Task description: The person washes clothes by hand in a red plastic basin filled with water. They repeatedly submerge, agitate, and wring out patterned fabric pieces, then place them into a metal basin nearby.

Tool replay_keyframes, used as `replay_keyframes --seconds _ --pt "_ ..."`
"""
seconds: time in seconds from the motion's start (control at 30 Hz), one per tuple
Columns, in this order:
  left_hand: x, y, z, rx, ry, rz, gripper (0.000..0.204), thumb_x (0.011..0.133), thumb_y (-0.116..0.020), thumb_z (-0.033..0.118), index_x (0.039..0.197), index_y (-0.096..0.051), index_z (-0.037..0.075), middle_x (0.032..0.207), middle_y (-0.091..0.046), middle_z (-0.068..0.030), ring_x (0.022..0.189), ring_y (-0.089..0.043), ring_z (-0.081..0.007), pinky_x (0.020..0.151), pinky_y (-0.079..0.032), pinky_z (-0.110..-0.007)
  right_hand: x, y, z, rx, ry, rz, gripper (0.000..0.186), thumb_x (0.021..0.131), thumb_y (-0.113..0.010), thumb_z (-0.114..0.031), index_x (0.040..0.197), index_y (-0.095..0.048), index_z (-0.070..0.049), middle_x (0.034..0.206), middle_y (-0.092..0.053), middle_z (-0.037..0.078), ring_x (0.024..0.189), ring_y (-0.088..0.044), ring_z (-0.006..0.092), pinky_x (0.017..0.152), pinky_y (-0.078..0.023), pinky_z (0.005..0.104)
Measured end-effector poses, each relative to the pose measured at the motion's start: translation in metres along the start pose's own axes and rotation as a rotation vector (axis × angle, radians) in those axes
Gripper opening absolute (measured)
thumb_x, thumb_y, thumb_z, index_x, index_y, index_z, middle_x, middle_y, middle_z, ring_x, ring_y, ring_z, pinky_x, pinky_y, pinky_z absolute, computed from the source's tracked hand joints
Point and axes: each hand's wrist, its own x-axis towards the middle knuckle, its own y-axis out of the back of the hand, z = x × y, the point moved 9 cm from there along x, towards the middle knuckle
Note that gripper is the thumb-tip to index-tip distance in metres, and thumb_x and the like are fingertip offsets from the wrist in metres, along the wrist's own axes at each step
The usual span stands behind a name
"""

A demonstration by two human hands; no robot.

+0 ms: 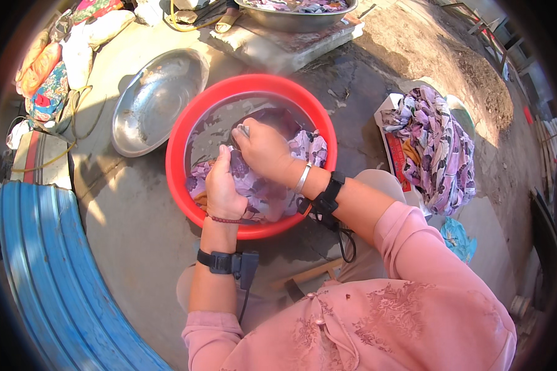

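A red plastic basin (178,185) holds cloudy water and a wet lilac cloth with a dark flower pattern (260,191). Over the basin, my right hand (263,149) is closed in a fist on a gathered part of the cloth, its knuckles upward; a greyish bit shows at its fingers. My left hand (224,188) is beside it on the left, thumb pointing up, closed against the same cloth; its fingers are mostly hidden. Some of the cloth lies under the water, and part rises by the basin's right wall.
An oval metal tub (161,102) leans at the back left. A heap of similar patterned cloth (439,154) sits on a red and white box (395,145) to the right. Blue corrugated sheet (49,266) lies left. Another metal basin (297,20) stands on a slab (278,52) behind.
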Motion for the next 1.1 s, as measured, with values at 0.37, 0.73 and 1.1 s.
replay_keyframes --seconds 0.37,0.73,1.1 --pt "0.004 0.009 -0.003 -0.047 -0.009 -0.006 0.031 0.108 -0.051 0.030 0.119 -0.064 0.005 0.116 -0.068 -0.0071 0.103 -0.065 -0.0207 0.091 -0.054 -0.039 -0.013 -0.009 -0.018 -0.066 0.080 -0.051 0.031 0.102 -0.052 -0.033 0.095 -0.058 -0.003 0.088 -0.067 0.025 0.084 -0.067 0.0449 0.074 -0.053 0.0519" --pt "0.012 0.014 -0.008 -0.078 0.043 -0.170 0.035 0.109 -0.046 0.034 0.115 -0.064 0.005 0.112 -0.070 -0.0081 0.101 -0.068 -0.0223 0.092 -0.054 -0.039 -0.020 -0.007 -0.029 -0.047 0.180 -0.014 0.031 0.102 -0.053 -0.031 0.097 -0.059 -0.001 0.088 -0.068 0.024 0.083 -0.067 0.0447 0.074 -0.053 0.0513" --pt "0.020 0.026 -0.003 -0.124 0.019 -0.181 0.032 0.109 -0.046 0.031 0.114 -0.064 0.005 0.111 -0.071 -0.0089 0.101 -0.069 -0.0226 0.092 -0.055 -0.040 -0.023 -0.018 -0.026 -0.064 0.096 -0.125 0.031 0.102 -0.052 -0.032 0.098 -0.058 -0.002 0.091 -0.068 0.025 0.085 -0.067 0.0450 0.076 -0.053 0.0524"
